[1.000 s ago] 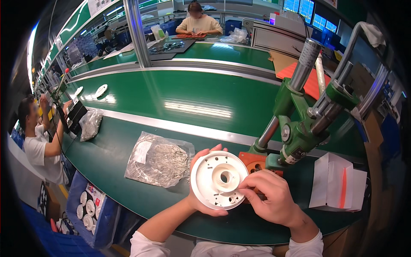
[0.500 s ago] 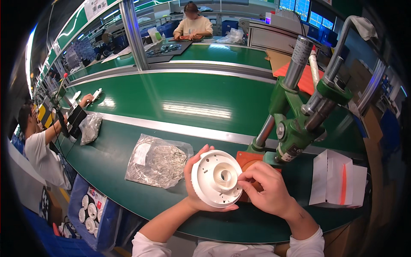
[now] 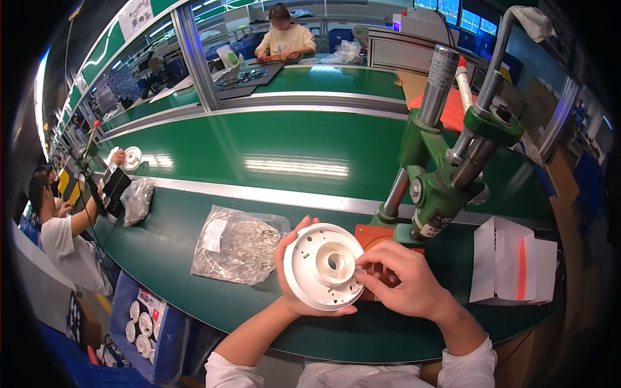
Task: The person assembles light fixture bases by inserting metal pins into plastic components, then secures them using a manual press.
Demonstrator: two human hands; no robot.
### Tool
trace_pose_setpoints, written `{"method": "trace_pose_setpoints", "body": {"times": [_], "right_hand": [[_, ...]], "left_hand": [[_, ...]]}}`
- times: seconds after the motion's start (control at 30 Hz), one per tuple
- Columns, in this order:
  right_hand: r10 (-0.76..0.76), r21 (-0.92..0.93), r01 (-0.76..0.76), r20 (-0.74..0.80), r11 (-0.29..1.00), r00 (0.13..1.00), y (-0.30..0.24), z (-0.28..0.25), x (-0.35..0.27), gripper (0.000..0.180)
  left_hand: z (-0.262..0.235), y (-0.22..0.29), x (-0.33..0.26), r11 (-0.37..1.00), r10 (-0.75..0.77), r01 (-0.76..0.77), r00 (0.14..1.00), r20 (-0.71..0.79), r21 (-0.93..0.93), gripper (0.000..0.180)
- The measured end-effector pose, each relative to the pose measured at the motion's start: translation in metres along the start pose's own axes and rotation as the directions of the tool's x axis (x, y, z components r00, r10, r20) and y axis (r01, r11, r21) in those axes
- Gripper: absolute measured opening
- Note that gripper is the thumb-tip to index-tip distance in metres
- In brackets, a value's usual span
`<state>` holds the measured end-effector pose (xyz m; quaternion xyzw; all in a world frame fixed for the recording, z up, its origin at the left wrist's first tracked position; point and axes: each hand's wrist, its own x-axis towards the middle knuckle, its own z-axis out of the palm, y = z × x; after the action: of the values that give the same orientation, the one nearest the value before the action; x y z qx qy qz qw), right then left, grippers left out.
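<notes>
White disc [image 3: 309, 275], gripped by the left hand [image 3: 281, 268] while the right hand [image 3: 401, 279] touches its face, pinch unclear, is left of the green press [image 3: 446, 189], a clear bag [image 3: 238, 247] farther left and a white box [image 3: 499, 265] rightward.

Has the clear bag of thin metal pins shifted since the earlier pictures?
No: the clear bag keeps its place, judged against the metal rail beyond it.
</notes>
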<state>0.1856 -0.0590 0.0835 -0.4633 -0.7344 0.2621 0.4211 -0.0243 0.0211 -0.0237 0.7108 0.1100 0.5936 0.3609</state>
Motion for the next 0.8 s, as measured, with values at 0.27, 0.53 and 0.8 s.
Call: {"method": "trace_pose_setpoints", "body": {"times": [0.27, 0.53, 0.8], "right_hand": [[-0.031, -0.03, 0.031, 0.011, 0.999, 0.999, 0.006, 0.001, 0.001, 0.014], [0.015, -0.113, -0.015, -0.003, 0.993, 1.0, -0.009, -0.001, -0.002, 0.02], [0.362, 0.165, -0.373, 0.095, 0.913, 0.927, -0.015, 0.004, -0.036, 0.062]], "left_hand": [[0.002, 0.004, 0.004, 0.999, 0.004, -0.005, 1.0, 0.026, 0.038, 0.152], [-0.002, 0.001, -0.001, 1.0, -0.007, 0.007, 1.0, 0.002, 0.007, 0.152], [0.003, 0.007, -0.007, 0.999, 0.021, -0.022, 1.0, 0.023, 0.025, 0.151]]}}
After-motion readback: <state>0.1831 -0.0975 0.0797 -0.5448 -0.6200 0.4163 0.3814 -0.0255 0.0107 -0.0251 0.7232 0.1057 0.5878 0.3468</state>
